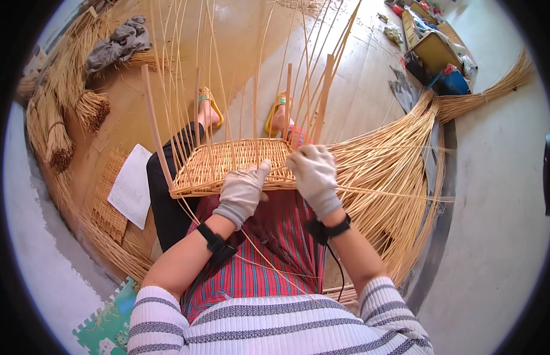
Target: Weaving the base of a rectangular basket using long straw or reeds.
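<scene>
A half-woven wicker basket [210, 163] rests across my lap, its flat woven base toward me. Thick wooden stakes [154, 127] rise at its corners, with thin upright canes between them. My left hand [242, 192], in a pale work glove, grips the near edge with the thumb up. At the near right corner, my gloved right hand [315, 177] is closed around a wicker strand [393, 193] that trails off to the right. The fingertips of both hands are partly hidden. Loose strands [260, 251] hang over my red striped apron [251, 266].
A large fan of loose wicker [381, 171] lies on my right. Tied bundles [56, 124] and a grey cloth [120, 44] lie at far left. Left of my knee are a woven panel [106, 204] and a white sheet [132, 186]. A cluttered box [434, 53] stands far right.
</scene>
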Demonstrator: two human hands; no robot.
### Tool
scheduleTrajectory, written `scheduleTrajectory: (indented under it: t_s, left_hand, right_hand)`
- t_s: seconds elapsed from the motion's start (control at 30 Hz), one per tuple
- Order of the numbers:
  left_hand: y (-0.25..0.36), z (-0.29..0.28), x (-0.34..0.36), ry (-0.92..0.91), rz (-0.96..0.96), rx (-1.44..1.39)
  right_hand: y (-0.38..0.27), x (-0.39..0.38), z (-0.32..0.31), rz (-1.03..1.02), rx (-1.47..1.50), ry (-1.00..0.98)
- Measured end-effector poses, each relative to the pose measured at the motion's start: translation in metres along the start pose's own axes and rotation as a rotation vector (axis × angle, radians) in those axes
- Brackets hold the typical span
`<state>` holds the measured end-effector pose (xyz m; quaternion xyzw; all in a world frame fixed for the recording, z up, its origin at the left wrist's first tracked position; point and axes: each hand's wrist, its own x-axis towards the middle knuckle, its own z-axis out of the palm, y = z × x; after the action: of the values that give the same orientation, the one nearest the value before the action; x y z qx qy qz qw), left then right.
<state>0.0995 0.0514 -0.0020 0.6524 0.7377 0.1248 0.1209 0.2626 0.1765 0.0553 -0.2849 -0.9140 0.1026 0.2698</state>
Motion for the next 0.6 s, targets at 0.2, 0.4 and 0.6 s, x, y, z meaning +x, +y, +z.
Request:
scheduleTrajectory:
  t_s: [0.2, 0.4, 0.6]
  left_hand:
    - [0.003, 0.019, 0.003, 0.141, -0.065, 0.226]
    - [-0.001, 0.035, -0.003, 0.128, -0.077, 0.241]
    - [0.039, -0.011, -0.01, 0.452, 0.087, 0.319]
  right_hand:
    - [-0.001, 0.019, 0.025, 0.121, -0.116, -0.32]
    - [-0.01, 0.039, 0.045, 0.33, -0.209, -0.712]
    - [0.011, 0.065, 0.033, 0.095, -0.158, -0.812]
